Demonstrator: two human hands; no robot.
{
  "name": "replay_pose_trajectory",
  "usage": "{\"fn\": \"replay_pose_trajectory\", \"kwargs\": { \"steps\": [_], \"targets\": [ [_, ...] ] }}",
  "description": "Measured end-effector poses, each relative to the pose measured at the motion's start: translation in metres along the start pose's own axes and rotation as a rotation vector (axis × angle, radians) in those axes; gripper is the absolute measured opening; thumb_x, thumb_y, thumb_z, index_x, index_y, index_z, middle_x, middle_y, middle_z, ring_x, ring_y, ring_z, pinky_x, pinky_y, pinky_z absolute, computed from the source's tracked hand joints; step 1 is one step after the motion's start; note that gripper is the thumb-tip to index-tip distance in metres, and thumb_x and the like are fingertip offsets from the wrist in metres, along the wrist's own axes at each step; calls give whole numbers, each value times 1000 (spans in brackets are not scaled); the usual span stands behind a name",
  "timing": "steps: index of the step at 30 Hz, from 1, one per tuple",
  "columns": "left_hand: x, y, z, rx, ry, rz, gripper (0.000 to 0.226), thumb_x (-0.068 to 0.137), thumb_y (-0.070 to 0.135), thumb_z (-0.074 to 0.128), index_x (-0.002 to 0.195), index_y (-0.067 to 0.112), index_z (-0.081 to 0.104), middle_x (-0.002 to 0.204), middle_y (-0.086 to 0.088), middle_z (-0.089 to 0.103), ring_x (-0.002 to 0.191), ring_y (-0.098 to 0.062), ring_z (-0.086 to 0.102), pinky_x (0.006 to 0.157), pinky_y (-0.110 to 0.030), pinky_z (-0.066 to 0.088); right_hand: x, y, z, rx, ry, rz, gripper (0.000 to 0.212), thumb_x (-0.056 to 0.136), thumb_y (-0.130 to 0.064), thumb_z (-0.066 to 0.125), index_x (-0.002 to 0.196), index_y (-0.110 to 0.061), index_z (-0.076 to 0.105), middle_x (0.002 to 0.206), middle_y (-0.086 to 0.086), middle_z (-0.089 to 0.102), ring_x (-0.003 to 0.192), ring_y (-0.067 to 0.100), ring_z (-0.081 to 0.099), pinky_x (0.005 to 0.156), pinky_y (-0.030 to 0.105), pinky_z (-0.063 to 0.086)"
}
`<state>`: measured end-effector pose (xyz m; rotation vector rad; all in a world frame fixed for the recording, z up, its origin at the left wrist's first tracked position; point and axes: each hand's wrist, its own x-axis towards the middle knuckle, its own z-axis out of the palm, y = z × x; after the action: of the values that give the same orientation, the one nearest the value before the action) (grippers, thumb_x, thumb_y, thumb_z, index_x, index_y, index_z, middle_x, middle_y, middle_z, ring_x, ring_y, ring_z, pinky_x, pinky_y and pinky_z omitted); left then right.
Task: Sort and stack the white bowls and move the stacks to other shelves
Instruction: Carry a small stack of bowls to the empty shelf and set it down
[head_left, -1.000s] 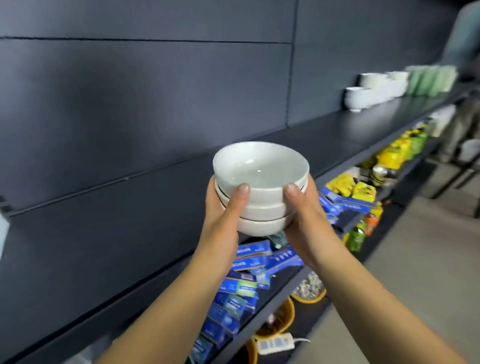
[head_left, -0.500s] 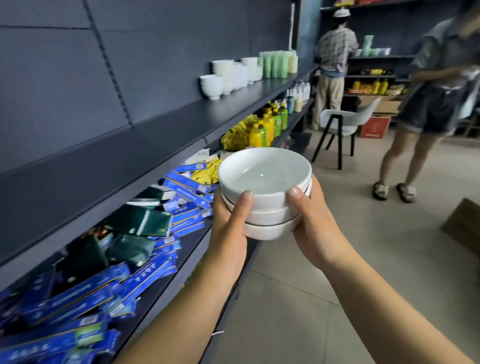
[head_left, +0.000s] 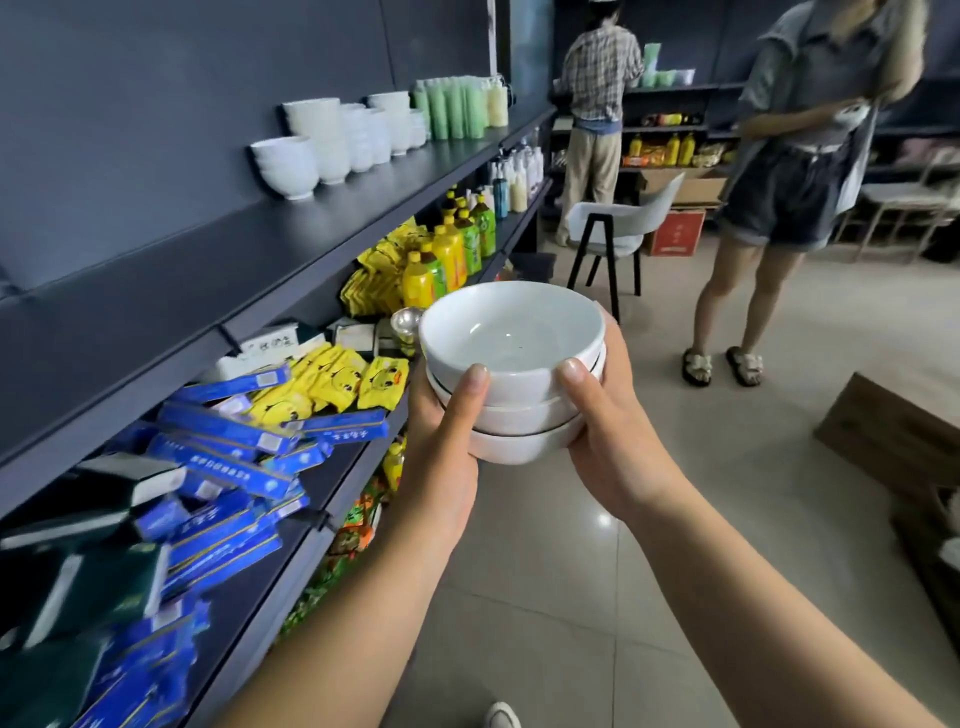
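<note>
I have the stack (head_left: 511, 332) of three white bowls out in front of me, over the floor (head_left: 519, 597) and just right of the shelving; the left hand (head_left: 441, 452) grips its left side and the right hand (head_left: 613, 441) grips its right side, so the stack sits between the two palms; each hand is curled round the bowls; the left thumb (head_left: 470, 395) and right thumb (head_left: 576, 379) lie up the near wall, tips on the top bowl just under its rim; the other fingers wrap the sides and are mostly hidden from me; the bowls are nested and close to level.

To the left runs the dark top shelf (head_left: 208, 260); far along it stand the far bowls (head_left: 332, 140) in white stacks, with green cups (head_left: 452, 109) beyond them; on the shelf below lie blue boxes (head_left: 234, 441) near me, yellow packets (head_left: 332, 379) past them, and bottles (head_left: 447, 254) farther on.

A grey chair (head_left: 618, 223) stands far off on the floor; a person in a checked shirt (head_left: 597, 67) faces the far shelves; another person in shorts (head_left: 779, 197) stands far right; a cardboard box (head_left: 893, 431) lies at the right.
</note>
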<state>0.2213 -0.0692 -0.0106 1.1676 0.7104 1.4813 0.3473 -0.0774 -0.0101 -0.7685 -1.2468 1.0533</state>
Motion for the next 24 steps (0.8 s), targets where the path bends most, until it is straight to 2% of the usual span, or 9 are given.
{"fn": "replay_pose_trajectory", "kwargs": {
  "steps": [2,5,9,13,15,17,19,21,24],
  "targets": [
    [45,-15,1,-9,3,5,111,45,69,75,135,16,38,129,-6,56,119,-19,54,101,-44,41,41,11,-11,-5,5,-7,98,59,-62,72,137,-21,30,138,8,44,128,22,44,110,47,33],
    [111,-29,2,-15,0,1,107,47,70,73,134,18,40,130,-7,55,122,-22,51,105,-52,37,105,24,-22,-33,17,-6,101,57,-65,72,137,-20,29,138,7,44,128,22,44,110,48,32],
    [192,-43,5,-27,-21,25,89,46,71,73,120,26,50,122,-1,59,119,-20,53,105,-53,37,181,38,-38,-99,58,-42,101,59,-69,68,137,-19,29,137,6,44,128,20,43,111,47,31],
    [251,-55,14,-16,-68,33,100,48,69,73,128,15,45,129,-11,56,121,-24,52,105,-54,37,235,50,-55,-95,76,-44,97,60,-70,66,135,-21,29,136,4,43,128,18,42,111,45,32],
    [281,-65,13,-7,-61,25,101,45,69,74,127,18,45,130,-12,54,121,-25,51,104,-55,36,262,60,-64,-104,87,-64,100,59,-72,65,136,-20,27,137,3,42,128,16,42,111,43,32],
    [310,-72,12,6,-41,25,94,43,70,75,121,26,49,129,-9,55,122,-26,51,104,-56,36,292,71,-70,-82,61,-65,102,60,-71,65,137,-17,25,138,5,41,129,17,42,110,42,34],
    [337,-78,10,21,2,35,87,42,71,74,115,31,51,126,-4,58,121,-23,52,104,-54,37,324,82,-75,-60,9,-65,103,59,-69,67,137,-17,25,136,4,43,126,15,44,105,34,40],
    [362,-86,6,50,67,62,83,42,69,75,112,31,52,121,1,60,118,-19,54,104,-50,39,358,95,-79,-23,-54,-48,106,56,-70,69,139,-21,24,136,1,44,124,11,46,100,26,43],
    [402,-92,-2,87,155,86,82,43,66,76,113,30,52,121,-1,60,116,-19,56,102,-50,41,410,116,-83,19,-147,-47,105,54,-67,72,137,-25,25,136,-1,45,125,10,46,98,26,43]
  ]
}}
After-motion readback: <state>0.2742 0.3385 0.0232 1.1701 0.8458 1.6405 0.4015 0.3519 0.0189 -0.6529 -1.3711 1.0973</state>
